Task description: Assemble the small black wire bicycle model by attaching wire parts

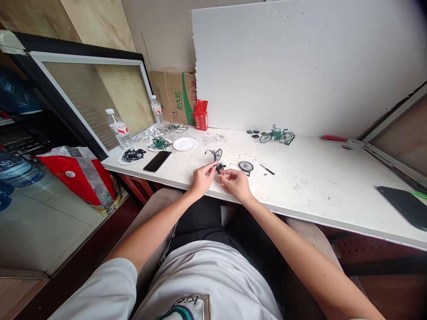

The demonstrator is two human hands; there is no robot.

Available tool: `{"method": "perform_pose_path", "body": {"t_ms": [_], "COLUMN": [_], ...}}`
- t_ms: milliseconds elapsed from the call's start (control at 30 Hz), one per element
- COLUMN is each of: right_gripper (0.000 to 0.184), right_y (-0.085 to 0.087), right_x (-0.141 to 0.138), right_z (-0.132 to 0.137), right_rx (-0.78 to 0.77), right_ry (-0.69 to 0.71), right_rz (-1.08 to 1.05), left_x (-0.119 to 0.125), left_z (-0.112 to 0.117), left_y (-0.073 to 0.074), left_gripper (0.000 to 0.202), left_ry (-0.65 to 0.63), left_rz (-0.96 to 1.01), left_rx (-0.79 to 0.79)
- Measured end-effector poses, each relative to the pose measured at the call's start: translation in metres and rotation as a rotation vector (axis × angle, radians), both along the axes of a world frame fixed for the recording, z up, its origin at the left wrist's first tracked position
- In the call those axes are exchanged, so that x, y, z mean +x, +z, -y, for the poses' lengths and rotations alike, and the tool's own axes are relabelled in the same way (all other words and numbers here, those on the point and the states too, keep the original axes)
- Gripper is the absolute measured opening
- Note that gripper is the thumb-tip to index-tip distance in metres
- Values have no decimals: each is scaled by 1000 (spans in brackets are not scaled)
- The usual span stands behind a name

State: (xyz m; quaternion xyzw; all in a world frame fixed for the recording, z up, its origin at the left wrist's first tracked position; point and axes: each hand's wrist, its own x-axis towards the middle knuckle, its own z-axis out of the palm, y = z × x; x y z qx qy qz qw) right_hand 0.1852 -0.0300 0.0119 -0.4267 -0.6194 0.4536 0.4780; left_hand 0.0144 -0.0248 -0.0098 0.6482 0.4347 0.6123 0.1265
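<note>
Near the table's front edge, my left hand (203, 178) and my right hand (236, 183) meet with their fingertips pinched around a small cluster of black plastic model parts (220, 167). Fingers cover part of the cluster, so its exact shape is hidden. Just beyond it stands a black model bicycle front end (216, 154) with handlebar and wheel. To the right of my right hand lies a separate black spoked wheel (246, 166). A slim dark craft knife or similar thin tool (267, 170) rests farther right.
A finished-looking green model bicycle (277, 135) stands by the white board (300, 66). At left are a phone (157, 161), plates of black parts (132, 155) and green parts (159, 143), a bare plate (185, 144), and water bottles (120, 129). A black tablet-like slab (403, 205) lies far right.
</note>
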Motion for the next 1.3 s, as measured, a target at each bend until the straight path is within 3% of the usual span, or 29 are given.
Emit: {"method": "perform_pose_path", "body": {"t_ms": [533, 733, 1133, 1300], "right_gripper": [48, 36, 33, 31], "right_y": [-4, -5, -2, -1], "right_x": [0, 1, -3, -3], "right_z": [-4, -4, 3, 8], "right_rx": [105, 220, 343, 396], "right_ry": [3, -47, -132, -103], "right_rz": [83, 202, 332, 351], "left_x": [-1, -1, -1, -1], "left_z": [0, 1, 0, 0], "left_y": [3, 4, 0, 0], "left_gripper": [30, 30, 31, 30], "left_ry": [64, 53, 71, 82], "left_rz": [-83, -91, -126, -124], "left_rx": [44, 35, 35, 44]}}
